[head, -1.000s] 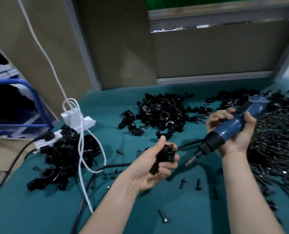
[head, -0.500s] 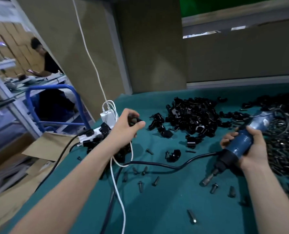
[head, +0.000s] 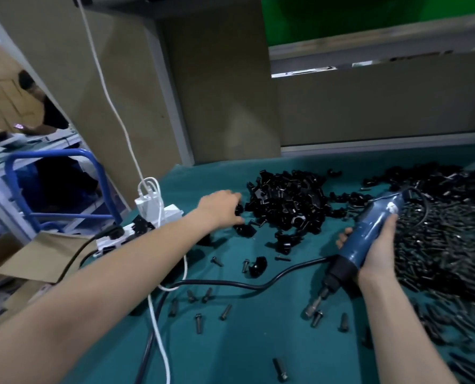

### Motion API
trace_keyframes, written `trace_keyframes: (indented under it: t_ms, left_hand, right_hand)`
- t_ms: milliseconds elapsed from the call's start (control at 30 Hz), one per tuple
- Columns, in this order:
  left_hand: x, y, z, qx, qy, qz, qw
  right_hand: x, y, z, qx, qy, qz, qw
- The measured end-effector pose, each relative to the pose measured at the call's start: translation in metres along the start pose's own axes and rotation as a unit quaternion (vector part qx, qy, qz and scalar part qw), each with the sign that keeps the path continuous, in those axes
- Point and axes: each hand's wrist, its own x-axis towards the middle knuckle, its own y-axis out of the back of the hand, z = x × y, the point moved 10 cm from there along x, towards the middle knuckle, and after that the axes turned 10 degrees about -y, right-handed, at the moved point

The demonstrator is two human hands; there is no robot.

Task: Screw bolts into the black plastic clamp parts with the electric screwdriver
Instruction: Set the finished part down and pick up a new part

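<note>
Head view: our left hand (head: 221, 207) sits at the clamp pile (head: 286, 200)'s nine-o'clock edge, grip unclear. Our right hand (head: 380, 248) clasps the screwdriver (head: 368, 231) at three o'clock, open mat (head: 258, 342) between.

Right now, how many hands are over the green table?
2. The left hand is at the left edge of the black clamp pile; the right hand grips the blue electric screwdriver. None seems hidden.

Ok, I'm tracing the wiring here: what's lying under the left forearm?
A white power strip sticks out past the far edge of the left forearm, and a white cable and a black cable come out on its near side. Where they run beneath the arm is covered.
</note>
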Motion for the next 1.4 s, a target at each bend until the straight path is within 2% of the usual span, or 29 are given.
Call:
trace_keyframes:
  t_ms: [33, 67, 133, 167, 200, 267, 367, 467, 533, 600, 700, 733, 800, 933, 1033, 1067, 1133, 1233, 1300, 1333, 1400]
  left_hand:
    - [0.007, -0.002, 0.016, -0.032, -0.045, 0.018, 0.998]
    - [0.012, -0.013, 0.03, -0.048, -0.076, -0.003, 0.996]
    - [0.019, -0.044, 0.041, -0.044, -0.071, -0.073, 0.994]
    - [0.021, -0.053, 0.041, -0.038, -0.049, -0.076, 0.995]
    - [0.022, -0.058, 0.04, -0.034, -0.028, -0.053, 0.998]
    - [0.02, -0.053, 0.037, -0.024, 0.001, 0.05, 0.998]
    - [0.011, -0.026, 0.023, -0.082, 0.032, 0.205, 0.975]
    - [0.02, 0.027, 0.026, -0.088, 0.042, 0.288, 0.953]
    - [0.032, 0.065, 0.048, -0.098, 0.009, 0.335, 0.937]
    - [0.072, 0.086, 0.098, -0.122, -0.07, 0.306, 0.941]
    - [0.139, 0.075, 0.18, -0.092, -0.161, 0.158, 0.97]
    - [0.157, 0.065, 0.199, -0.072, -0.164, 0.111, 0.978]
    - [0.184, 0.045, 0.226, -0.039, -0.154, 0.039, 0.986]
    - [0.209, 0.036, 0.237, 0.012, -0.1, -0.046, 0.994]
    - [0.205, 0.015, 0.224, 0.04, -0.058, -0.205, 0.976]
    - [0.203, 0.01, 0.221, 0.037, -0.06, -0.226, 0.972]
    - [0.2, 0.007, 0.222, 0.046, -0.093, -0.205, 0.973]
    - [0.196, 0.015, 0.221, 0.012, -0.135, -0.117, 0.984]
    - [0.183, 0.029, 0.214, -0.115, -0.135, -0.063, 0.982]
    - [0.173, 0.035, 0.208, -0.219, -0.125, -0.042, 0.967]
    - [0.139, 0.047, 0.201, -0.418, -0.109, -0.014, 0.902]
  right_hand:
    - [-0.002, 0.006, -0.007, -0.03, 0.042, 0.036, 0.998]
    - [-0.005, 0.011, -0.016, -0.06, 0.089, 0.071, 0.992]
    - [-0.012, 0.015, -0.028, -0.112, 0.146, 0.118, 0.976]
    - [-0.013, 0.017, -0.03, -0.142, 0.157, 0.135, 0.968]
    - [-0.013, 0.017, -0.03, -0.176, 0.156, 0.148, 0.961]
    - [-0.015, 0.014, -0.03, -0.242, 0.15, 0.166, 0.944]
    - [-0.018, 0.017, -0.03, -0.261, 0.15, 0.199, 0.933]
    - [-0.018, 0.019, -0.03, -0.252, 0.163, 0.219, 0.928]
    - [-0.023, 0.01, -0.026, -0.274, 0.165, 0.215, 0.923]
    - [-0.023, 0.006, -0.032, -0.315, 0.199, 0.224, 0.9]
    - [-0.037, 0.0, -0.053, -0.392, 0.316, 0.26, 0.824]
    - [-0.037, 0.003, -0.054, -0.393, 0.319, 0.262, 0.822]
    - [-0.033, 0.01, -0.051, -0.377, 0.299, 0.252, 0.84]
    - [-0.03, 0.012, -0.05, -0.357, 0.298, 0.243, 0.851]
    - [-0.026, 0.012, -0.05, -0.355, 0.29, 0.238, 0.856]
    - [-0.024, 0.011, -0.05, -0.357, 0.288, 0.236, 0.857]
    - [-0.023, 0.01, -0.05, -0.362, 0.287, 0.235, 0.855]
    - [-0.024, 0.01, -0.052, -0.355, 0.288, 0.239, 0.857]
    - [-0.027, 0.011, -0.057, -0.33, 0.297, 0.241, 0.863]
    - [-0.03, 0.01, -0.06, -0.323, 0.308, 0.238, 0.863]
    - [-0.037, 0.0, -0.068, -0.326, 0.34, 0.211, 0.857]
